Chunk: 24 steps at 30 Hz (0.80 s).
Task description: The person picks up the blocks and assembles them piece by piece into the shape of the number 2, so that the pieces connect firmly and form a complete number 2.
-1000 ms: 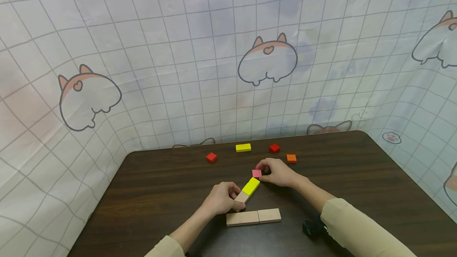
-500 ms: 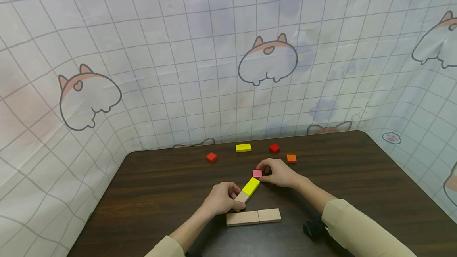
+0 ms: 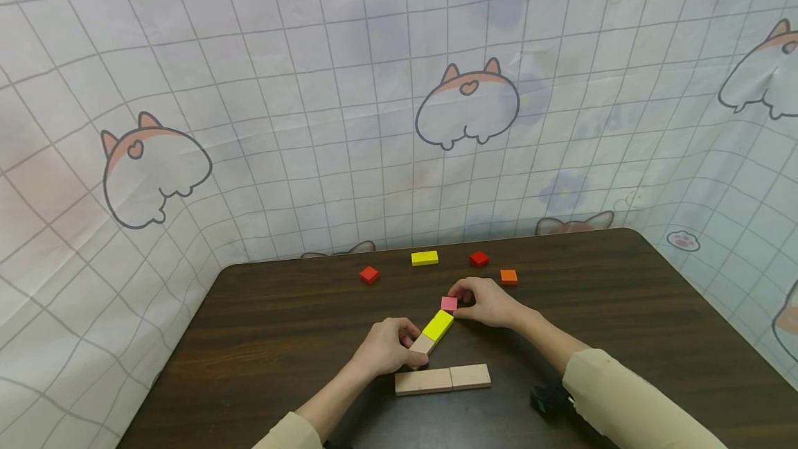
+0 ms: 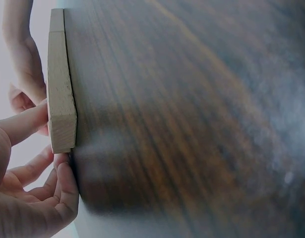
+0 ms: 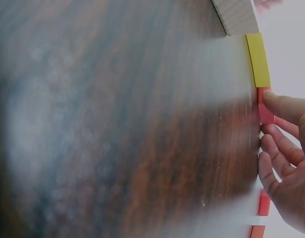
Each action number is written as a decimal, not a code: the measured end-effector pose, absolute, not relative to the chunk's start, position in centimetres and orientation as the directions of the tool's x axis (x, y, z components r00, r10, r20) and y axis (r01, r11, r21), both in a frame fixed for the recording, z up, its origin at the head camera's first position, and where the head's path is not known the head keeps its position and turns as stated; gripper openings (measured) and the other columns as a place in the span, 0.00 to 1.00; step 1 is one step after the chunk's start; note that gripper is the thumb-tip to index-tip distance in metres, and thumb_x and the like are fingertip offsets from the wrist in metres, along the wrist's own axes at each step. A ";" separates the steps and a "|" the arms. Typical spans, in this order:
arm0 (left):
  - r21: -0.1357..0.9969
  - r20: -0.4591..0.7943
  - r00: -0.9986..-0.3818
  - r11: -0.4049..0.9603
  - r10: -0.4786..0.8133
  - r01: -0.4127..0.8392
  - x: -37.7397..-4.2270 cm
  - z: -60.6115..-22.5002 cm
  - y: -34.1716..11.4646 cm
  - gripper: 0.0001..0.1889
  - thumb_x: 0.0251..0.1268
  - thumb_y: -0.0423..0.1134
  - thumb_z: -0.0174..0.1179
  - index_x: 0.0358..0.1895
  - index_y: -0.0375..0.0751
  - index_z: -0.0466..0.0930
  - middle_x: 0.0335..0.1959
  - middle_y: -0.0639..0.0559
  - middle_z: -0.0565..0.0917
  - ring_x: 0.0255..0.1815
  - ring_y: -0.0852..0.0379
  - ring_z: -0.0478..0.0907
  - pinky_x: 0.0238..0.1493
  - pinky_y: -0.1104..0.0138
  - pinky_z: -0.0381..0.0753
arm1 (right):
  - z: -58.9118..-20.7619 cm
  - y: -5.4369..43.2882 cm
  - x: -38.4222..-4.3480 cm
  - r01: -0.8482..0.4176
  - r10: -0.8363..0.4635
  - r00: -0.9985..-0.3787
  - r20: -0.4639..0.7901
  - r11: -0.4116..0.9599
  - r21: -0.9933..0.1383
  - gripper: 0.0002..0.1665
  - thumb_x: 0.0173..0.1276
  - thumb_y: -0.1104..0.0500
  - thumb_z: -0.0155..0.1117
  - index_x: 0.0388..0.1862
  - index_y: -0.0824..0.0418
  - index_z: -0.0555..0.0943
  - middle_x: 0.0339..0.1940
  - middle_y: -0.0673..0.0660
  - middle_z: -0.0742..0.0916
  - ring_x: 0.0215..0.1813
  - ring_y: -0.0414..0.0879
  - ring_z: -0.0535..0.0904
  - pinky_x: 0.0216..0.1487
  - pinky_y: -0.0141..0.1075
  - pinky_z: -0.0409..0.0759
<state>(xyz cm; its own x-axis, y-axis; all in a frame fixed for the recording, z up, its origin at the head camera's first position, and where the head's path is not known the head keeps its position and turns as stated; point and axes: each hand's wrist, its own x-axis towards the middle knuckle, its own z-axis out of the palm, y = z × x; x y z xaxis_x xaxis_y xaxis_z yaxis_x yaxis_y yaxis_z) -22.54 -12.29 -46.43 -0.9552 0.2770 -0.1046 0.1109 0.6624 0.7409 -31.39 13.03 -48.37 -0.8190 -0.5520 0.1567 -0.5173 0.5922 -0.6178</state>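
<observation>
My left hand holds a plain wooden block between thumb and fingers, covering part of it. A yellow block continues from its far end, so the two form a slanting line. At the yellow block's far end lies a small pink block, which my right hand pinches. In the right wrist view the thumb presses on the pink block, right at the end of the yellow block. Closer to me, a long wooden block and a shorter wooden block lie end to end.
Toward the back of the dark wooden table lie a red block, a yellow block, another red block and an orange block. A patterned curtain hangs behind. A small black object shows by the right sleeve.
My right hand and the pink block have shifted very slightly to the right. The left hand and the other blocks stay where they were.
</observation>
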 end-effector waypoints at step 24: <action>0.743 -0.107 -0.953 0.660 0.282 0.111 -22.5 -46.4 -12.3 0.18 0.51 0.37 0.81 0.44 0.38 0.85 0.28 0.51 0.77 0.29 0.53 0.73 0.26 0.65 0.71 | -46.8 17.4 -31.8 -0.509 -0.519 -0.831 0.200 0.565 -0.649 0.21 0.65 0.61 0.76 0.55 0.65 0.82 0.50 0.60 0.86 0.47 0.52 0.81 0.54 0.53 0.80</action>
